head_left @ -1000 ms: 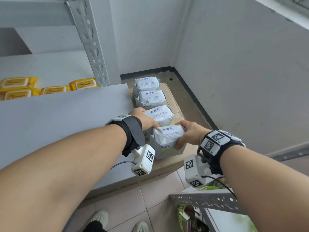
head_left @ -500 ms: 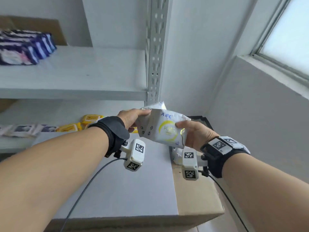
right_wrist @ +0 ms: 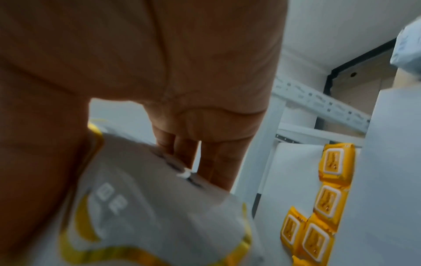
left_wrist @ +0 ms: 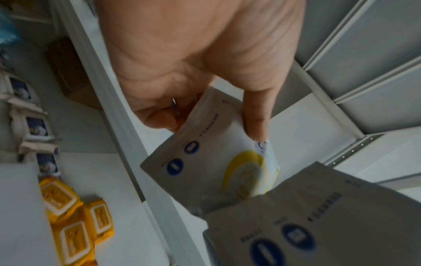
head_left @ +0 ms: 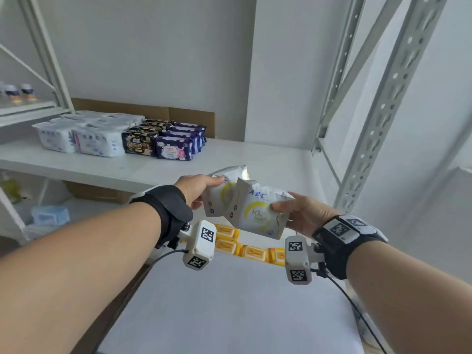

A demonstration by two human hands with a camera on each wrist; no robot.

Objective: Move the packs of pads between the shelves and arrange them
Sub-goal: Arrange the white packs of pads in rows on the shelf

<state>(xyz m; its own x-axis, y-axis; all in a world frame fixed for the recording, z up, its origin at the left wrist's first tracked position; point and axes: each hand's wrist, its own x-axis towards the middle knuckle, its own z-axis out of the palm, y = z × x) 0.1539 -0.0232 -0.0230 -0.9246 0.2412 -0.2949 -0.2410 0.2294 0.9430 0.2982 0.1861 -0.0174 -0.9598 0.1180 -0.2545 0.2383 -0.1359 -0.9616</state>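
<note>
I hold two white packs of pads with yellow print in the air, just in front of the white upper shelf [head_left: 255, 154]. My left hand [head_left: 208, 192] grips the left pack [head_left: 217, 200] by its side, thumb on top; the left wrist view shows the same pack [left_wrist: 216, 162] pinched. My right hand [head_left: 283, 215] grips the right pack [head_left: 255, 215], marked ABC, which overlaps the left one. In the right wrist view, blurred, my fingers [right_wrist: 205, 162] lie behind that pack [right_wrist: 148, 207].
White packs [head_left: 76, 139] and dark blue and black packs [head_left: 168, 143] stand in rows at the shelf's left. Its right half is bare. Yellow wipe packs [head_left: 237, 246] lie on the shelf below. A perforated steel upright [head_left: 378, 118] stands to the right.
Both hands took packs from the row in the low cardboard box and lifted them to the upper shelf's height. The two packs now sit slightly apart, overlapping.
</note>
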